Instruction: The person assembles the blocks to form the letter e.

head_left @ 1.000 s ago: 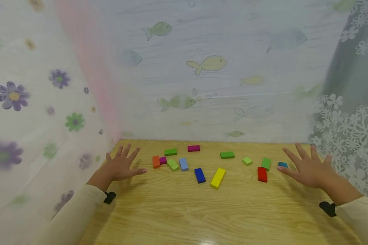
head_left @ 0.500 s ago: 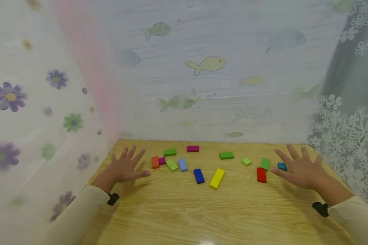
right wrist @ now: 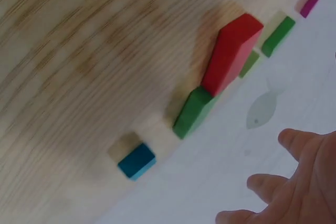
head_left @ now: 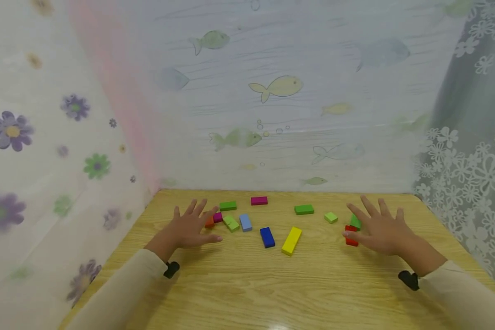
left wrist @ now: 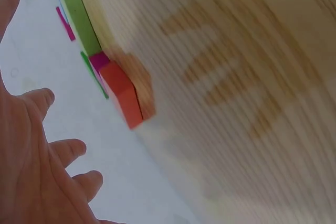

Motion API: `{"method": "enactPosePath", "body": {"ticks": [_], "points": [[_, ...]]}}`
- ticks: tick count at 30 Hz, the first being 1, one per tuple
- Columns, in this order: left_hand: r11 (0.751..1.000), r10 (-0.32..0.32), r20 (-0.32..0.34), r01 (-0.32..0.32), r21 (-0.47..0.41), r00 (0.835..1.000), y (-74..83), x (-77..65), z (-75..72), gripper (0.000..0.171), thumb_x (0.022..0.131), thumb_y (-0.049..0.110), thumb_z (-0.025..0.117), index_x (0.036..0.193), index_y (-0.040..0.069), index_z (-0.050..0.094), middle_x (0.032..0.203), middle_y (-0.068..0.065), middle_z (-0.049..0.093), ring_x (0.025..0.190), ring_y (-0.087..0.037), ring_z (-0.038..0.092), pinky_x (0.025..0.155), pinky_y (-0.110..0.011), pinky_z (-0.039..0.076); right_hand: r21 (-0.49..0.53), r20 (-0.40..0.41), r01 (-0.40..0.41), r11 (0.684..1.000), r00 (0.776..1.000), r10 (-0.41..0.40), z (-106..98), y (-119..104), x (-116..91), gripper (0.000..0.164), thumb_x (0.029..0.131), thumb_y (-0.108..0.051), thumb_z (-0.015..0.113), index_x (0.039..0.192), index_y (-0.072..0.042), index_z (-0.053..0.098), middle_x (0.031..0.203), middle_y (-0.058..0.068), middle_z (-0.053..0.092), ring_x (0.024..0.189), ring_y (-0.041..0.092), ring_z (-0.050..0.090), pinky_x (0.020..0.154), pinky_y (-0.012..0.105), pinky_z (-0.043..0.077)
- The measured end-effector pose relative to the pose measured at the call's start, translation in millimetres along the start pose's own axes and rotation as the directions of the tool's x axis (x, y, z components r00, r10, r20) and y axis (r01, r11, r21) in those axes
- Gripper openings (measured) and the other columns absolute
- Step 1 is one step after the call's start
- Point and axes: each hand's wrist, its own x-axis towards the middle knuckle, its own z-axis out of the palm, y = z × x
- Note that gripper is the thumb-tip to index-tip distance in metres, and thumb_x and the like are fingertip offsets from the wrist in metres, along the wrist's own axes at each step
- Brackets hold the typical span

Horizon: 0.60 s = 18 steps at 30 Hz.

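Observation:
My left hand (head_left: 187, 231) hovers over the left of the table with fingers spread, holding nothing. Its fingers partly cover the orange block (left wrist: 122, 95) in the head view; a small magenta block (head_left: 217, 217) sits beside that block. On the other side my right hand (head_left: 383, 233), also spread and holding nothing, hangs above the table. Its thumb overlaps the red block (right wrist: 231, 56) in the head view, and a green block (right wrist: 193, 113) lies against the red one. The teal block (right wrist: 137, 161) is hidden behind this hand in the head view but shows in the right wrist view.
Between the hands lie a light green block (head_left: 231, 223), a light blue block (head_left: 245, 222), a dark blue block (head_left: 267, 237) and a yellow block (head_left: 291, 241). Farther back are several more green and magenta blocks. Patterned curtains (head_left: 280, 151) enclose the wooden table (head_left: 247, 288).
Both hands have moved inward, the left one rightward and the right one leftward. The orange block and the teal block have become covered in the head view. The blocks stay put.

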Motion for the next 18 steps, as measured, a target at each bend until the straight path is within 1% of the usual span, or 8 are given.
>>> {"method": "enactPosePath", "body": {"ticks": [3, 7, 11, 15, 18], "points": [[1.000, 0.021, 0.022, -0.021, 0.012, 1.000, 8.6, 6.9, 3.0, 0.102, 0.084, 0.093, 0.039, 0.166, 0.035, 0.020, 0.174, -0.013, 0.011, 0.159, -0.046, 0.008, 0.109, -0.087, 0.006, -0.007, -0.008, 0.022, 1.000, 1.000, -0.022, 2.5, -10.6, 4.1, 0.093, 0.094, -0.080, 0.047, 0.166, -0.026, 0.026, 0.171, 0.024, 0.014, 0.147, 0.068, 0.014, 0.098, 0.093, 0.008], [0.999, 0.041, 0.051, -0.042, 0.023, 0.998, 19.9, 12.7, 5.7, 0.100, 0.084, 0.093, 0.039, 0.166, 0.039, 0.019, 0.174, -0.012, 0.010, 0.160, -0.044, 0.006, 0.111, -0.085, 0.005, -0.010, -0.011, 0.053, 0.999, 0.999, -0.053, 7.7, -22.6, 8.7, 0.093, 0.093, -0.081, 0.045, 0.165, -0.026, 0.028, 0.171, 0.023, 0.017, 0.149, 0.065, 0.015, 0.100, 0.092, 0.009], [0.997, 0.076, 0.053, -0.077, 0.021, 0.996, 30.1, 16.6, 8.1, 0.099, 0.085, 0.092, 0.040, 0.166, 0.039, 0.019, 0.174, -0.012, 0.010, 0.160, -0.043, 0.007, 0.112, -0.084, 0.006, 0.006, -0.013, 0.080, 0.997, 0.997, -0.080, 13.2, -32.4, 12.8, 0.091, 0.094, -0.080, 0.046, 0.165, -0.027, 0.028, 0.171, 0.022, 0.018, 0.150, 0.063, 0.015, 0.101, 0.091, 0.011], [0.988, 0.144, 0.036, -0.145, 0.043, 0.989, 39.2, 22.0, 9.4, 0.097, 0.088, 0.088, 0.043, 0.166, 0.035, 0.021, 0.173, -0.013, 0.016, 0.159, -0.043, 0.013, 0.116, -0.080, 0.010, 0.034, -0.003, 0.112, 0.993, 0.994, -0.112, 20.1, -41.8, 19.2, 0.088, 0.096, -0.075, 0.051, 0.166, -0.027, 0.027, 0.171, 0.021, 0.017, 0.152, 0.060, 0.014, 0.103, 0.090, 0.011], [0.977, 0.198, 0.032, -0.200, 0.080, 0.980, 46.4, 27.4, 10.9, 0.096, 0.090, 0.086, 0.044, 0.167, 0.034, 0.020, 0.173, -0.012, 0.018, 0.159, -0.039, 0.016, 0.120, -0.075, 0.011, 0.024, 0.003, 0.140, 0.990, 0.990, -0.140, 24.5, -50.8, 24.8, 0.086, 0.097, -0.071, 0.053, 0.166, -0.027, 0.027, 0.171, 0.020, 0.018, 0.152, 0.058, 0.018, 0.104, 0.089, 0.013]]}}
